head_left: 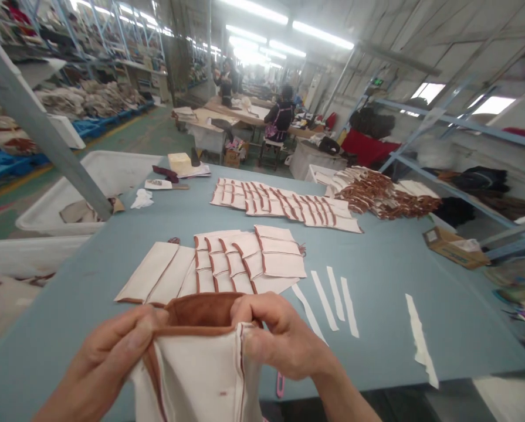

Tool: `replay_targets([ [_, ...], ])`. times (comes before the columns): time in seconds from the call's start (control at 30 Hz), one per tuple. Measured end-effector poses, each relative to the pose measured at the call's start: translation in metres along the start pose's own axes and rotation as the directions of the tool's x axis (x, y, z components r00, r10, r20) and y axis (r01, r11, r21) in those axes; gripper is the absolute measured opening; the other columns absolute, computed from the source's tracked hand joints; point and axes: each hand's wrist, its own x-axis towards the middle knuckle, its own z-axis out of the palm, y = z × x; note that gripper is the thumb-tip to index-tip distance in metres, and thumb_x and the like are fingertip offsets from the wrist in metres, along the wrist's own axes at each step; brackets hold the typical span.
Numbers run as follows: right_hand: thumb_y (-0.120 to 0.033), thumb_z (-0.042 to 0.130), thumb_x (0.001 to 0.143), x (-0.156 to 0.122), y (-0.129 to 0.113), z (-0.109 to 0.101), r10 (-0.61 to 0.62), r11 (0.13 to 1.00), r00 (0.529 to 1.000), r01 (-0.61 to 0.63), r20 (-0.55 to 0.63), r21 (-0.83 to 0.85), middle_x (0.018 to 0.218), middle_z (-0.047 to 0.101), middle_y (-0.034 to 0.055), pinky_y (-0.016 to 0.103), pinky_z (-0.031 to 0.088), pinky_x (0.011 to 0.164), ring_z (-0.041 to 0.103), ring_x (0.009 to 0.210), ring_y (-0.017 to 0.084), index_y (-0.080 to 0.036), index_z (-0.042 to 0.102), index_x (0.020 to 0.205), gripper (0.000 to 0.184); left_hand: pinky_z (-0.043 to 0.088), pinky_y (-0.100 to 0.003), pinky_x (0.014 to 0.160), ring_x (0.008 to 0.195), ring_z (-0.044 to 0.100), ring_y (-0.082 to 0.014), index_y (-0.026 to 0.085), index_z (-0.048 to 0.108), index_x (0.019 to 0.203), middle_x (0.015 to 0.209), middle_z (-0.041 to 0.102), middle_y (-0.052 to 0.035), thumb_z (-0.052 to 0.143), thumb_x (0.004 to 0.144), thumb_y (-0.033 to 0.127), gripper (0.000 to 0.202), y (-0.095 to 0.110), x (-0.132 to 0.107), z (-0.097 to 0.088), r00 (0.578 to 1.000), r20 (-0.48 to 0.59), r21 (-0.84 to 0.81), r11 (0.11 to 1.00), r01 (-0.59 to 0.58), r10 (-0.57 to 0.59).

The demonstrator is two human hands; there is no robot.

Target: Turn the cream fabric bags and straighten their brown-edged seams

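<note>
A cream sewn piece with a brown lining (196, 366) is held up at the near edge of the table, its wide mouth facing up. My left hand (112, 346) grips the rim at its left side, thumb outside and fingers closed. On the other side, my right hand (282, 337) pinches the rim beside a stitched seam, with fingertips inside the opening. Just beyond lie overlapping cream panels with brown edges (282, 252). Right of these are several white strips (324, 299), and a pink-handled tool (280, 384) lies partly hidden near my right wrist.
A further row of cream panels (284, 202) lies across the table (420, 258). A heap of brown-and-cream pieces (376, 193) fills the far right corner. White bins (125, 167) stand at left, a cardboard box (456, 246) at right. A seated person (282, 114) works farther back.
</note>
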Motion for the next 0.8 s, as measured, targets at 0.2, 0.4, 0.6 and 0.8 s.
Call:
replay_targets([
  [0.2,-0.068,0.069,0.104,0.015,-0.025,-0.007,-0.046,0.972,0.988,0.079,0.149,-0.222,0.075,0.057,-0.0027,0.024,0.039,0.060,0.049,0.066,0.012,-0.020,0.060,0.080,0.054,0.056,-0.022,0.088,0.096,0.075,-0.0209,0.025,0.079,0.100,0.100,0.082,0.0012,0.052,0.110,0.051,0.039,0.041,0.024,-0.019,0.923,0.223,0.161,0.922,-0.353,0.314],
  [0.4,-0.063,0.059,0.111,0.021,-0.040,-0.010,-0.095,0.841,0.977,0.181,0.190,-0.510,0.076,0.062,-0.0011,0.027,0.043,0.071,0.053,0.070,0.014,-0.021,0.061,0.082,0.051,0.051,-0.019,0.078,0.078,0.071,-0.0136,0.025,0.072,0.091,0.085,0.077,0.0060,0.066,0.103,0.032,0.015,0.080,0.031,0.007,0.811,0.344,0.175,0.816,-0.551,0.474],
  [0.6,-0.036,0.068,0.110,0.006,-0.042,-0.016,-0.114,0.724,0.980,0.195,0.163,-0.662,0.081,0.069,0.0001,0.029,0.042,0.078,0.059,0.077,0.016,-0.021,0.065,0.087,0.028,0.047,-0.019,0.082,0.087,0.075,-0.0105,0.031,0.070,0.114,0.099,0.080,0.0092,0.056,0.108,0.015,0.022,0.074,0.030,0.020,0.747,0.401,0.258,0.717,-0.648,0.530],
  [0.8,-0.042,0.070,0.108,-0.004,-0.036,-0.020,-0.058,0.782,0.991,0.119,0.118,-0.612,0.079,0.065,-0.0018,0.028,0.043,0.076,0.057,0.075,0.015,-0.021,0.064,0.084,0.033,0.044,-0.023,0.066,0.066,0.062,-0.0124,0.025,0.061,0.090,0.077,0.066,0.0064,0.046,0.111,0.019,0.026,0.078,0.016,0.043,0.781,0.332,0.210,0.766,-0.608,0.529],
])
